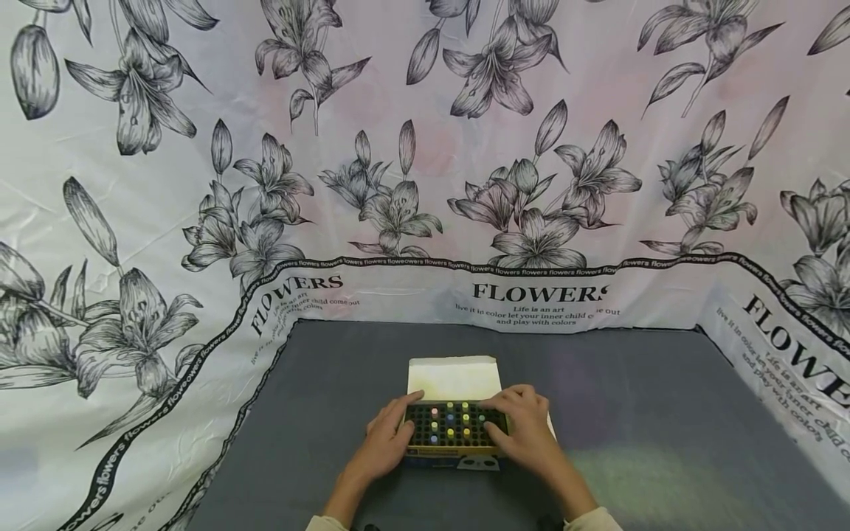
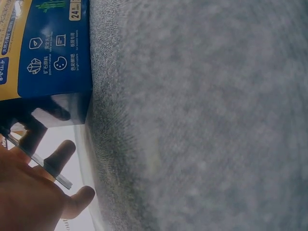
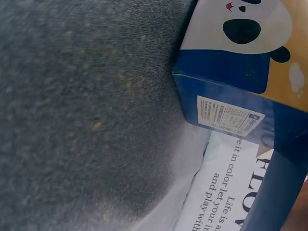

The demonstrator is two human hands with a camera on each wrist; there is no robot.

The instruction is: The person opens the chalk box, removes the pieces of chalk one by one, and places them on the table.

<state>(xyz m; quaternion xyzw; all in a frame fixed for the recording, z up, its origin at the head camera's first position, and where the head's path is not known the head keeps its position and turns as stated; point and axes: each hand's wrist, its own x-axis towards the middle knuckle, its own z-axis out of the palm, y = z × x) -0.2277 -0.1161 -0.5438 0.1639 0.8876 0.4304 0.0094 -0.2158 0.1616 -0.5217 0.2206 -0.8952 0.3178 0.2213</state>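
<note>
A blue and yellow chalk box with a panda print stands on the grey table, its white lid flap raised at the back. At its top sits a black grid tray with several coloured chalk sticks upright in its holes. My left hand holds the left end, thumb and index finger at the rim; other fingers spread beside the box in the left wrist view. The right hand grips the right end, thumb over the tray's edge. In the right wrist view a blue side flap mostly hides that hand.
The grey tabletop extends around the box. A white cloth with black flower prints hangs behind the table and along both sides. A white label is on the box's end.
</note>
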